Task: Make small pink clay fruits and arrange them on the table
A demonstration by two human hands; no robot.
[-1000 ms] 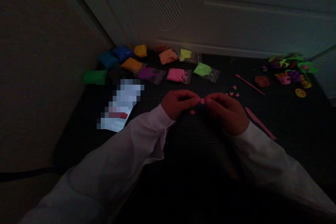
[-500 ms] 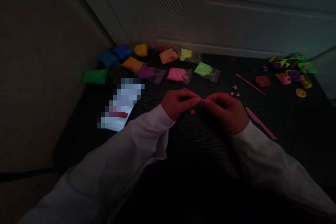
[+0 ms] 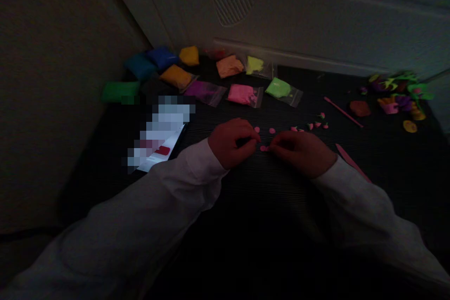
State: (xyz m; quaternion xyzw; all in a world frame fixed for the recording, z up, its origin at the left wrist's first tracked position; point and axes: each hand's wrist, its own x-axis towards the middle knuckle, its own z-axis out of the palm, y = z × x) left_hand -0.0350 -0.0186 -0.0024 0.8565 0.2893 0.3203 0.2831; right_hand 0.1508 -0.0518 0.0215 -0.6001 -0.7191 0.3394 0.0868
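Observation:
In dim light my left hand point(image 3: 232, 143) and my right hand point(image 3: 300, 152) rest low on a dark ribbed mat point(image 3: 267, 187), fingertips nearly meeting. Between them lies a tiny pink clay piece point(image 3: 264, 148), which my right fingertips pinch or press; my left fingers are curled shut beside it. Two small pink clay discs point(image 3: 272, 130) lie on the mat just beyond my hands. Both arms wear white sleeves.
Several bags of coloured clay point(image 3: 242, 94) lie along the back by a white cabinet point(image 3: 316, 18). Small pink-and-green clay bits point(image 3: 318, 124), two pink modelling tools point(image 3: 342, 111), a brown lump point(image 3: 359, 108) and finished clay figures point(image 3: 397, 93) sit at right. A white packet point(image 3: 158, 147) lies left.
My hands have come down from a raised pinch to the mat, with the pink piece now on the surface between them. The view has shifted slightly, and more pink discs show beyond my fingers.

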